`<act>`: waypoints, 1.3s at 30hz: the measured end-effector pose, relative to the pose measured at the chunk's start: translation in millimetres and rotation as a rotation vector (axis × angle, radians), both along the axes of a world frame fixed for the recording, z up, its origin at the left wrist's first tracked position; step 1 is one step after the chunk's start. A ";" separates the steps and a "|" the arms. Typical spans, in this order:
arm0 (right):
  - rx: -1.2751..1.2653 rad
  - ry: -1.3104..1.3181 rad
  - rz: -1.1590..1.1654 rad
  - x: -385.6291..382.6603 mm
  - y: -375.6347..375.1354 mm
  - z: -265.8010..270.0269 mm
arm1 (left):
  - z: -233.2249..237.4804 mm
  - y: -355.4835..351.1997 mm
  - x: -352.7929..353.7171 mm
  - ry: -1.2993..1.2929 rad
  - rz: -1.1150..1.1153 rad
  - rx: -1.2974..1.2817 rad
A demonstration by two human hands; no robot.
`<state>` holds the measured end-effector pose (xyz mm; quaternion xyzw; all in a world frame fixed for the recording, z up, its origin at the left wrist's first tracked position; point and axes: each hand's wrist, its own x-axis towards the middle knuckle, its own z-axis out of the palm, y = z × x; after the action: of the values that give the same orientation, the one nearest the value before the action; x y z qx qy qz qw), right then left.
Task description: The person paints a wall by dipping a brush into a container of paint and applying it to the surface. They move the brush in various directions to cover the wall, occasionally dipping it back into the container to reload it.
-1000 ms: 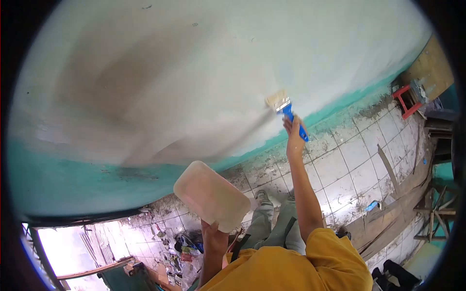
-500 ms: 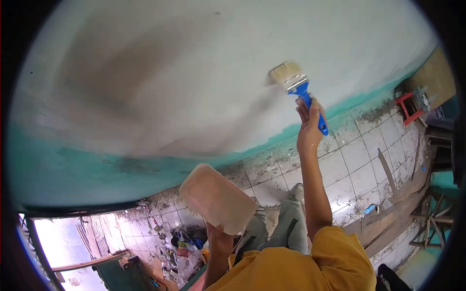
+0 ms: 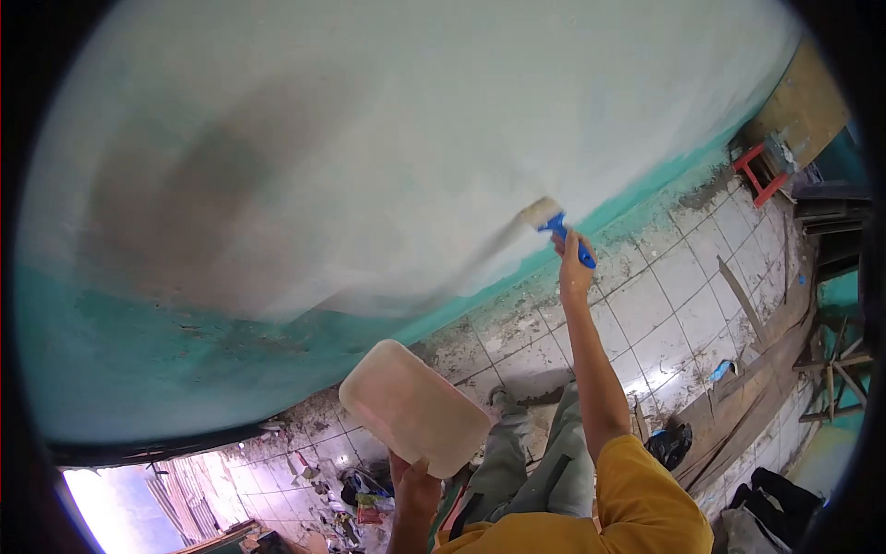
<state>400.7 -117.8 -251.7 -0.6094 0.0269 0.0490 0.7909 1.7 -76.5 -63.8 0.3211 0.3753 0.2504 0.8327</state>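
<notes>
A pale plastered wall point(image 3: 415, 138) fills most of the view, with a teal band point(image 3: 138, 360) along its foot and a dirty tiled floor point(image 3: 664, 295) below. A red stool point(image 3: 759, 171) stands against the wall far to the right, wooden planks point(image 3: 748, 360) lie across the tiles near it, and litter point(image 3: 360, 485) is scattered on the floor by the bottom edge. The brush point(image 3: 554, 222) is pressed to the wall just above the teal band, its light bristles point(image 3: 538, 211) on the plaster. Its blue handle runs down into the right hand point(image 3: 574, 268), whose grip is closed around the handle. The right arm stretches out nearly straight from a yellow sleeve point(image 3: 637, 499). The left hand point(image 3: 417, 485) is lower and nearer the body, its grip clasping the bottom edge of a translucent plastic tub point(image 3: 415, 406). The tub is held tilted, well apart from the brush, and hides part of the floor behind it. Its contents cannot be seen.
</notes>
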 end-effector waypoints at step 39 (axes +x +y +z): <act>0.099 0.161 -0.046 -66.6 48.5 -4.0 | 11.5 21.6 -20.8 -0.069 -0.076 0.005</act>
<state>334.1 -69.3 -255.7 -0.5630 0.1018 0.0809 0.8162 -19.2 -54.9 -52.3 0.3285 0.3334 0.2305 0.8531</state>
